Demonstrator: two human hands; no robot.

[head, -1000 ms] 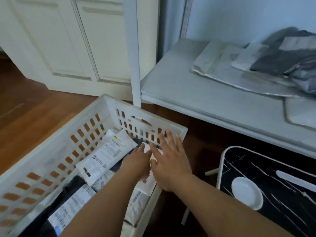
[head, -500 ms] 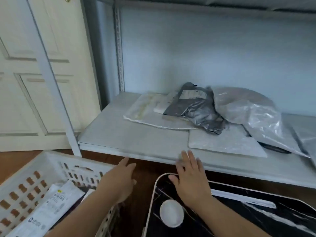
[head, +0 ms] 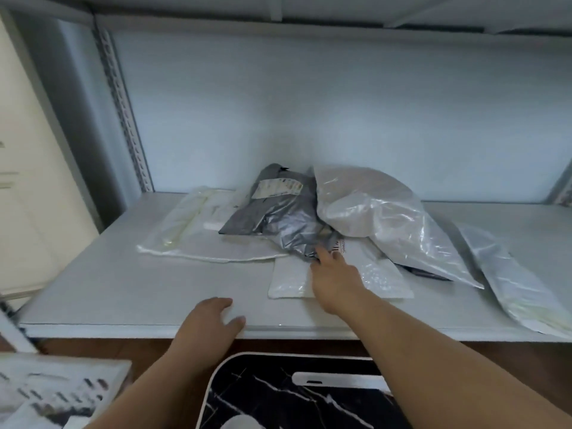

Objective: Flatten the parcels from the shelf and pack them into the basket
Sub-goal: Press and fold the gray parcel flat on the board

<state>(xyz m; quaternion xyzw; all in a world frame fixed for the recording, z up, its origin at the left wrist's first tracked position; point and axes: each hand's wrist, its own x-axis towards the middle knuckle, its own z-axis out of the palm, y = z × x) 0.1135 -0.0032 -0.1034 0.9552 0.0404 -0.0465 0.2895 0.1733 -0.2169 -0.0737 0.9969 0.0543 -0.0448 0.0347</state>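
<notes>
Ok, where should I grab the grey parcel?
Probably at its crumpled near corner, from the front, where the right hand already reaches. The grey parcel lies on top of the flat white mailers, so that loose corner looks free, while the clear bag crowds its right side.

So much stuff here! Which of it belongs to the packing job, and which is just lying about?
Part of the job:
grey parcel
puffy clear parcel
flat white parcels
bubble mailer under the right hand
basket
shelf, where the left hand rests

Just lying about:
black marbled board
cream door
</notes>
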